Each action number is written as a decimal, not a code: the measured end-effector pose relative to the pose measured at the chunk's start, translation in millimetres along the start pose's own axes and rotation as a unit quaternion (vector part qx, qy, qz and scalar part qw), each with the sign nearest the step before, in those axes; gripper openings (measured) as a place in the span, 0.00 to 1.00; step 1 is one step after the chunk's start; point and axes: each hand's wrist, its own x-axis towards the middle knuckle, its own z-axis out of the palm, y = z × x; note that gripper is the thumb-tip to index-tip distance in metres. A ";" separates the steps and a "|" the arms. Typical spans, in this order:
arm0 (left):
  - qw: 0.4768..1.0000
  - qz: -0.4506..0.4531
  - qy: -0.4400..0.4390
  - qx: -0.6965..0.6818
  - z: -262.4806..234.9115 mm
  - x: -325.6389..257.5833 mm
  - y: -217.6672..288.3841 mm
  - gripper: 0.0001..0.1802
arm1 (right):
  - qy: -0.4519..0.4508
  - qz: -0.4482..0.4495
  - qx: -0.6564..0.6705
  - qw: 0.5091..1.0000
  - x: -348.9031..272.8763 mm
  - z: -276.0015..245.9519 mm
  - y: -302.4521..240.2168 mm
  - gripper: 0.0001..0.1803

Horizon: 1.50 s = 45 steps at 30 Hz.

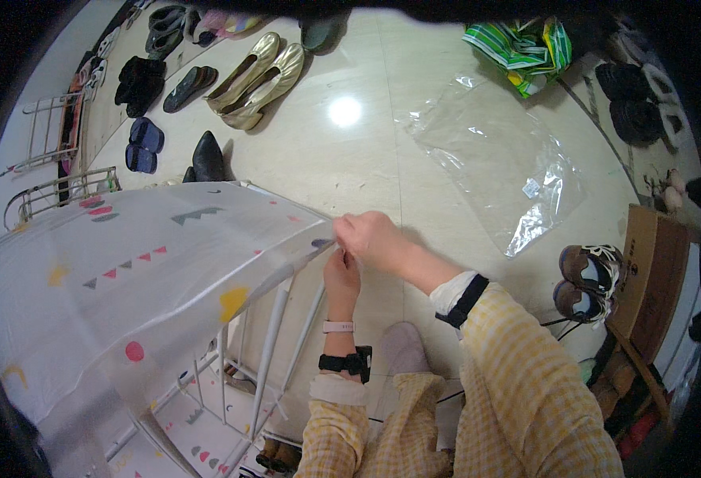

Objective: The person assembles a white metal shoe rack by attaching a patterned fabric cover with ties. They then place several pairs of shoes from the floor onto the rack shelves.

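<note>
A translucent white cover (135,271) printed with small coloured shapes is draped over a white metal rack (267,350). My right hand (370,237) pinches the cover's corner edge near the rack's top. Just below it, my left hand (341,275) grips the same edge of the cover, fingers closed on the fabric. Both forearms wear yellow checked sleeves, and the left wrist carries a black band and a pink one.
Several shoes lie on the pale tiled floor at the back, including gold flats (259,76) and black slippers (139,84). A clear plastic bag (498,151) lies right of centre. A green striped bag (522,48), brown sneakers (589,279) and a cardboard box (653,271) stand at the right.
</note>
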 end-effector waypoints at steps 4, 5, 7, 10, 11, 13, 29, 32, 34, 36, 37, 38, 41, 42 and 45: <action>0.989 0.113 0.007 0.093 20.3 2.6 -14.0 0.10 | 0.027 -0.048 -0.023 0.998 -14.1 10.7 -12.3 0.06; 0.985 0.128 -0.005 0.118 23.4 2.4 -17.2 0.12 | 0.033 -0.050 -0.011 0.998 -15.1 11.1 -12.9 0.06; 0.976 0.128 -0.049 0.168 27.7 2.1 -21.0 0.15 | 0.060 -0.054 0.006 0.997 -15.6 7.3 -12.6 0.06; 0.982 0.115 -0.053 0.143 30.9 4.4 -19.4 0.16 | 0.072 -0.037 0.027 0.996 -10.5 -5.6 -15.4 0.08; 0.983 0.114 -0.048 0.138 31.3 5.7 -17.4 0.16 | 0.082 -0.028 0.038 0.996 -7.5 -10.7 -17.8 0.09; 0.983 0.104 -0.049 0.146 30.6 8.1 -12.9 0.16 | 0.085 -0.034 0.093 0.991 -0.8 -19.2 -27.7 0.11; 0.971 0.016 -0.093 0.219 13.9 6.9 8.5 0.14 | 0.068 -0.113 0.034 0.991 26.0 -44.7 -57.6 0.06; 0.968 -0.001 -0.096 0.230 9.6 5.2 9.1 0.14 | 0.124 -0.131 0.001 0.984 20.4 -40.7 -59.9 0.05; 0.967 -0.012 -0.096 0.237 7.1 4.3 9.3 0.14 | 0.140 -0.127 -0.010 0.982 16.8 -35.6 -61.7 0.05; 0.964 -0.023 -0.098 0.244 4.9 3.5 9.1 0.13 | 0.121 -0.115 -0.006 0.986 12.7 -31.4 -63.2 0.09; 0.964 -0.027 -0.098 0.245 4.8 4.2 9.0 0.13 | 0.122 -0.115 -0.019 0.986 11.3 -29.7 -63.5 0.08; 0.964 -0.029 -0.099 0.247 4.1 3.6 8.2 0.13 | 0.127 -0.116 -0.029 0.985 10.4 -28.0 -63.9 0.07; 0.961 -0.046 -0.099 0.253 2.8 1.5 6.2 0.13 | 0.151 -0.102 -0.028 0.983 8.7 -25.2 -68.0 0.07; 0.961 -0.054 -0.095 0.254 1.7 0.7 4.9 0.13 | 0.147 -0.093 -0.020 0.985 8.6 -24.6 -69.9 0.07; 0.959 -0.077 -0.093 0.257 0.1 -5.2 1.4 0.12 | 0.123 -0.091 0.008 0.988 6.8 -24.6 -74.1 0.09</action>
